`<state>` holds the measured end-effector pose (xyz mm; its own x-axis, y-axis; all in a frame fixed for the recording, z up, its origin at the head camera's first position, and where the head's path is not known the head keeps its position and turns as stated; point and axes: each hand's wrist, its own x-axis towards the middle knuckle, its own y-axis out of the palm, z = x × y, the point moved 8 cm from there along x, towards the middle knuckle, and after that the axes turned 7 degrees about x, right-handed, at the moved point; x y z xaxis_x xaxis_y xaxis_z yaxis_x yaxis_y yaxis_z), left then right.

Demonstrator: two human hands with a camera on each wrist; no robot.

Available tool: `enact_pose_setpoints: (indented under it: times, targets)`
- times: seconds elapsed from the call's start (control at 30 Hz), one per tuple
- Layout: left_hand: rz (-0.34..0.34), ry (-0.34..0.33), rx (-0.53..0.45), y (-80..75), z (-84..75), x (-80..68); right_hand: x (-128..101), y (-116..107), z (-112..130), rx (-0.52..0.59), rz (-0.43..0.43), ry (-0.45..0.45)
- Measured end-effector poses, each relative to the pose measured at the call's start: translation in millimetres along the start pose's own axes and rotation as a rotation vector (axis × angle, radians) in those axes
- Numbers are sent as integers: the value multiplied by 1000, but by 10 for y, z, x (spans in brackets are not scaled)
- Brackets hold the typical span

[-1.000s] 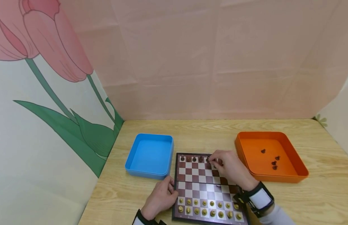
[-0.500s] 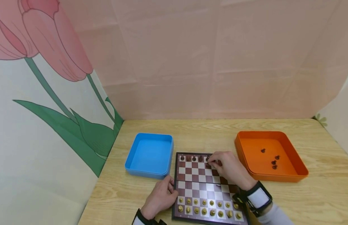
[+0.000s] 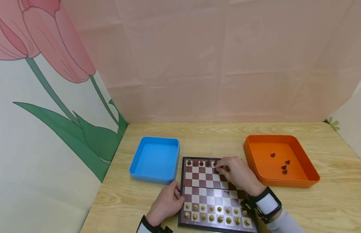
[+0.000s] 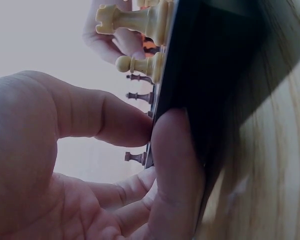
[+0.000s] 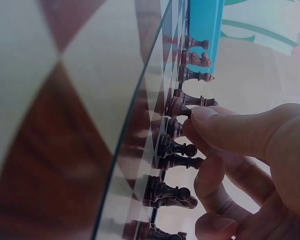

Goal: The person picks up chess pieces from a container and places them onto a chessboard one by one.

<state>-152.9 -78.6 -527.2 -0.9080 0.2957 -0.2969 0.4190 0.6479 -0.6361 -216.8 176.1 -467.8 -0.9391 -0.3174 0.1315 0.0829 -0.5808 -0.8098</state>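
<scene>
Nearest the person, two rows of pale chess pieces [image 3: 215, 215] stand on the near edge of the chessboard [image 3: 208, 191], which lies flat on the wooden worktop [image 3: 329, 200]. The left hand [image 3: 166, 204] rests at the board's near left edge, thumb and fingers curled round and gripping that edge; in the left wrist view the thumb [image 4: 177, 170] presses on the dark side of the board, with a pale rook [image 4: 132, 20] above it.

Further out, the right hand [image 3: 237, 173] lies across the board's right half, reaching to the far rows. Its fingertips [image 5: 202, 116] pinch a dark chess piece [image 5: 182, 106] that stands upright on the board, in a line of other dark pieces [image 5: 175, 148]. The piece sits just beyond the fingertips, at the far side of the board near its middle.

Beyond the board, a blue tray [image 3: 155, 142] sits to the left, just beside the board's far left corner. An orange tray [image 3: 310, 174] stands to the right and holds a few dark pieces [image 3: 284, 166].
</scene>
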Motion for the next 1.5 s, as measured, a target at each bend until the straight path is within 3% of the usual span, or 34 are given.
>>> enact_pose_setpoints:
  times: [0.4, 0.6, 1.5]
  targets:
    - [5, -9, -8, -6, -4, 0, -5, -7, 21, 16, 26, -2]
    - [-6, 21, -3, -4, -5, -3, -14, 10, 31, 20, 49, -16]
    - [7, 2, -17, -8, -7, -8, -17, -94, 81, 28, 13, -35]
